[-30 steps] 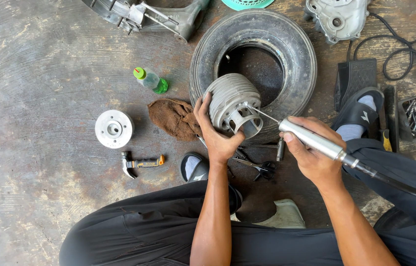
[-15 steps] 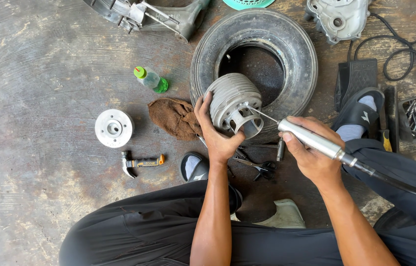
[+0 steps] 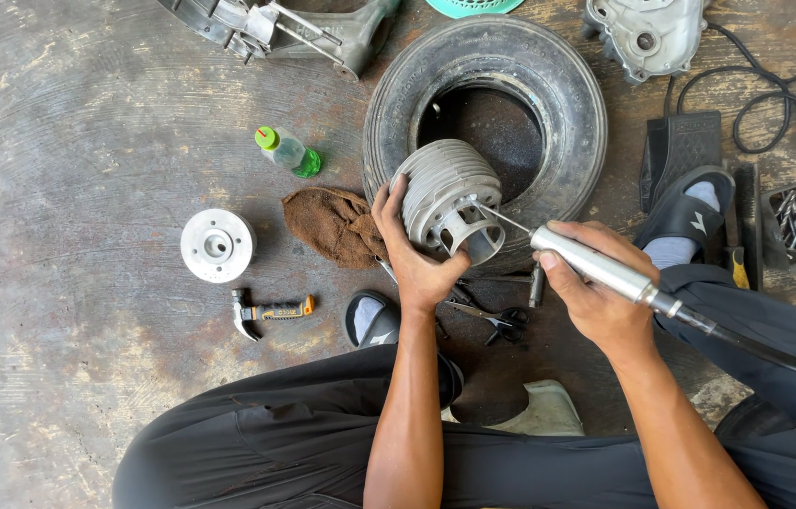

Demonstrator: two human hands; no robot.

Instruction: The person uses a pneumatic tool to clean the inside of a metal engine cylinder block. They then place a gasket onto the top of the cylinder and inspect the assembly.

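Far left on the concrete floor (image 3: pixel 68 141) lies a round metal disc (image 3: pixel 217 245), a small hammer (image 3: pixel 269 310) just below it. A green-capped bottle (image 3: pixel 286 151) and brown rag (image 3: pixel 337 224) sit nearer in. The left hand (image 3: pixel 414 259) grips the finned cylinder (image 3: pixel 445 193), holding it tilted against the tyre (image 3: pixel 487 57). The right hand (image 3: pixel 596 292) clasps a silver rotary tool (image 3: pixel 596 267), its thin bit reaching into the cylinder's side opening.

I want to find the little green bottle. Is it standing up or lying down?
Lying down. The small bottle rests on its side on the concrete floor, green cap pointing up-left, beside the brown rag and tyre.
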